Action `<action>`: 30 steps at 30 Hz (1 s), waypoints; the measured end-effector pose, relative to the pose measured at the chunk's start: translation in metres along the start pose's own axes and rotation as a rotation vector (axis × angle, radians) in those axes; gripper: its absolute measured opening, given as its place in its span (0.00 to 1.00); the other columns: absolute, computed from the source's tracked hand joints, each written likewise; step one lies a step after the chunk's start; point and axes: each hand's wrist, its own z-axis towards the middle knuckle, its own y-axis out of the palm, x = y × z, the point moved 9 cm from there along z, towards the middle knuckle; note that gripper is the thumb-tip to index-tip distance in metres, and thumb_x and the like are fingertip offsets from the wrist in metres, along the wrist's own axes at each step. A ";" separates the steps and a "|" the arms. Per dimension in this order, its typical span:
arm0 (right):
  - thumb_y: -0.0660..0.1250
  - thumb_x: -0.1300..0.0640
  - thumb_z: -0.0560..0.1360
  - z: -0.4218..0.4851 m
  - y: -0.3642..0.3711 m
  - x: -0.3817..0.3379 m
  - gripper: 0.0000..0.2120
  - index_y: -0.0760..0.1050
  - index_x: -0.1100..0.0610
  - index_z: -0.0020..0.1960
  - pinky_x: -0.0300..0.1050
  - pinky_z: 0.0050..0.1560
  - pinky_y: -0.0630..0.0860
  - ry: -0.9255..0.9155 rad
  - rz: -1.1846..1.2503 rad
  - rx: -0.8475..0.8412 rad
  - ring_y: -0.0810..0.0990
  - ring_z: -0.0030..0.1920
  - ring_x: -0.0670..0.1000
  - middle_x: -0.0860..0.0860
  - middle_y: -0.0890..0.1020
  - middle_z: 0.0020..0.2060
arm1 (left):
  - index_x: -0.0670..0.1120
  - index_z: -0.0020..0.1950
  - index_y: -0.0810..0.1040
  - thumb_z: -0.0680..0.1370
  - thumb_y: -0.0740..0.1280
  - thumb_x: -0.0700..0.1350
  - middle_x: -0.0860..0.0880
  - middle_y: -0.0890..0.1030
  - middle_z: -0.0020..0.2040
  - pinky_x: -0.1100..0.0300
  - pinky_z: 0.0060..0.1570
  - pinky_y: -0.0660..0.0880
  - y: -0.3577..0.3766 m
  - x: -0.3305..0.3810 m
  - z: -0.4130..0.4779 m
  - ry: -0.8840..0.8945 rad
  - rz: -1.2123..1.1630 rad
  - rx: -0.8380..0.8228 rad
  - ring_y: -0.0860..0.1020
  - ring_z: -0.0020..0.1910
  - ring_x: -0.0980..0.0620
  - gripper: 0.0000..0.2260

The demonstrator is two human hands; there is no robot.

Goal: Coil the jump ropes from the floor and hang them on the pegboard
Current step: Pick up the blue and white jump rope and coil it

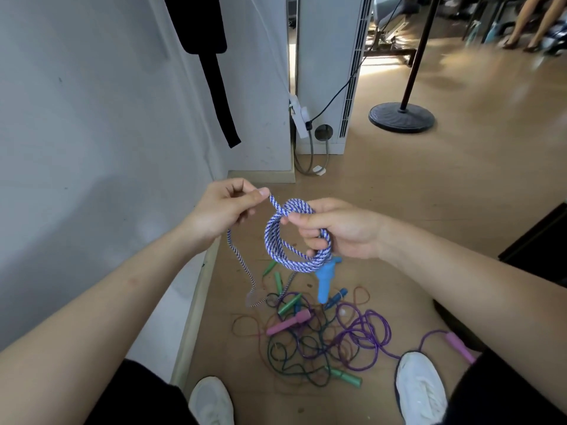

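A blue-and-white braided jump rope [285, 240] is wound into a coil of several loops at chest height. My right hand [334, 231] grips the coil, fingers curled through its loops. A light blue handle [325, 279] hangs below that hand. My left hand [225, 213] pinches a strand of the same rope just left of the coil. The free tail [242, 265] drops from my left hand to the floor. Below lies a tangle of thin jump ropes [325, 338], purple, dark green and brown, with pink [288, 323] and green [343, 376] handles.
A white wall [92, 148] runs along the left, with a black strap [217, 87] hanging on it. A white air-conditioner unit [328, 72] stands ahead. A round black stand base [401, 117] sits on the wooden floor at right. My white shoes [420, 388] flank the tangle.
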 end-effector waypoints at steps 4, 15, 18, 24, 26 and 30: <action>0.61 0.55 0.82 -0.001 -0.028 -0.017 0.07 0.74 0.58 0.49 0.43 0.36 0.73 -0.064 0.023 0.142 0.63 0.26 0.46 0.46 0.63 0.27 | 0.36 0.42 0.78 0.79 0.69 0.49 0.54 0.70 0.25 0.66 0.27 0.62 -0.001 -0.011 0.001 -0.016 0.097 -0.069 0.66 0.25 0.55 0.16; 0.55 0.59 0.84 -0.020 -0.153 -0.019 0.13 0.67 0.51 0.41 0.37 0.26 0.69 -0.187 0.609 0.828 0.62 0.17 0.45 0.45 0.64 0.18 | 0.43 0.46 0.81 0.81 0.67 0.44 0.53 0.67 0.27 0.66 0.30 0.68 -0.090 -0.082 0.010 -0.194 0.029 0.125 0.66 0.26 0.55 0.08; 0.54 0.60 0.84 -0.029 -0.167 -0.010 0.13 0.67 0.51 0.41 0.40 0.28 0.68 -0.185 0.686 0.950 0.63 0.15 0.46 0.46 0.64 0.15 | 0.44 0.45 0.82 0.79 0.71 0.45 0.55 0.71 0.26 0.61 0.36 0.70 -0.111 -0.092 0.008 -0.227 0.056 0.251 0.67 0.29 0.53 0.05; 0.56 0.55 0.84 -0.018 -0.160 0.003 0.19 0.63 0.54 0.34 0.44 0.31 0.70 -0.096 0.729 0.873 0.66 0.15 0.48 0.48 0.65 0.16 | 0.47 0.42 0.82 0.79 0.71 0.44 0.54 0.73 0.28 0.66 0.28 0.64 -0.106 -0.076 0.014 -0.168 0.142 0.330 0.67 0.28 0.55 0.06; 0.57 0.57 0.83 -0.009 -0.146 0.003 0.18 0.65 0.56 0.34 0.44 0.34 0.71 -0.081 0.720 0.768 0.68 0.18 0.49 0.50 0.68 0.19 | 0.45 0.42 0.82 0.78 0.72 0.45 0.56 0.77 0.29 0.67 0.30 0.66 -0.088 -0.067 0.017 -0.129 0.304 0.201 0.71 0.29 0.58 0.07; 0.59 0.60 0.81 0.000 -0.119 -0.004 0.11 0.70 0.58 0.40 0.43 0.34 0.75 -0.077 0.557 0.627 0.73 0.25 0.50 0.51 0.74 0.26 | 0.41 0.43 0.83 0.78 0.72 0.48 0.48 0.72 0.33 0.61 0.33 0.63 -0.048 -0.047 0.012 -0.073 0.437 -0.061 0.67 0.33 0.54 0.11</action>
